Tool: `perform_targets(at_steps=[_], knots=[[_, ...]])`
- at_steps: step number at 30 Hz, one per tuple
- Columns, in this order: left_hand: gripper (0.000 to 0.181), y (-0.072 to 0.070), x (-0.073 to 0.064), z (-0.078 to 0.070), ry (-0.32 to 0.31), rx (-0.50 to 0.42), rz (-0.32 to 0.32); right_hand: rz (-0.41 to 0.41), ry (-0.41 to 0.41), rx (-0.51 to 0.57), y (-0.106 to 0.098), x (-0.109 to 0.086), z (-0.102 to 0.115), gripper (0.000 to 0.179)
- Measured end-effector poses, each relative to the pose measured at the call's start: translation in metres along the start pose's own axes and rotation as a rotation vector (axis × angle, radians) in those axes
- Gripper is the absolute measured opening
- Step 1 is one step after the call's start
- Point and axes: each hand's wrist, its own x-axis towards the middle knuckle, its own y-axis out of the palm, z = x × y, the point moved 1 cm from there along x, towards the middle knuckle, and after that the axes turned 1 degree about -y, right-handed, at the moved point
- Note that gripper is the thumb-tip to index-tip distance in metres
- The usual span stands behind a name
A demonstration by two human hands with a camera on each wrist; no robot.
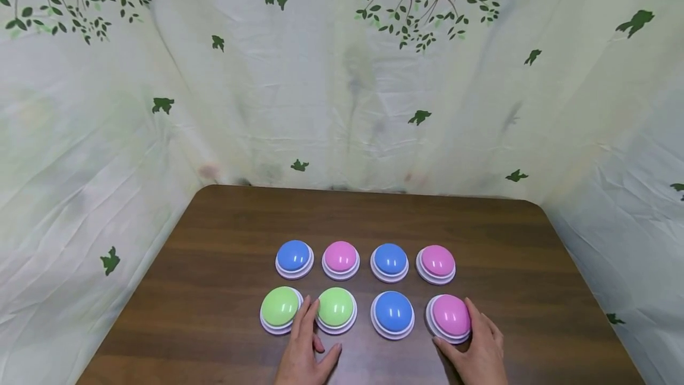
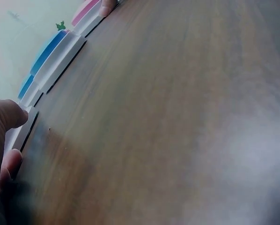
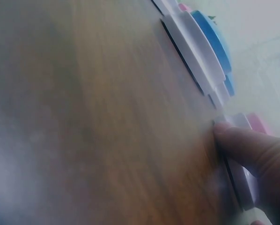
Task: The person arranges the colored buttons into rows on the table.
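Observation:
Two rows of round dome push buttons with white bases stand on the table. My right hand (image 1: 479, 352) grips the pink push button (image 1: 450, 315) at the right end of the near row, thumb at its lower left, index finger along its right side. The right wrist view shows that thumb (image 3: 243, 145) against the white base. My left hand (image 1: 307, 349) lies by the near row's two green push buttons, the left one (image 1: 280, 306) and the right one (image 1: 335, 308). Its fingers reach fairly straight between them, and its thumb is just below the right one.
Between the hands stands a blue push button (image 1: 393, 312). Behind, the far row alternates blue (image 1: 294, 255) and pink (image 1: 341, 256) push buttons. The brown wooden table (image 1: 224, 218) backs onto a pale leaf-print curtain (image 1: 320, 76), which also hangs at both sides.

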Motion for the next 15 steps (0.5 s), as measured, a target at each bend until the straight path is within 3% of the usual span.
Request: perform_targets(at_steps=[8, 15], knots=[[0.090, -0.0029, -0.0039, 0.0000, -0.043, -0.011, 0.030, -0.036, -0.052, -0.006, 0.0015, -0.0007, -0.0015, 0.102], [0.085, -0.0039, -0.0044, 0.0002, -0.050, -0.015, 0.054, 0.006, -0.017, -0.009, 0.0002, 0.0004, -0.0010, 0.102]])
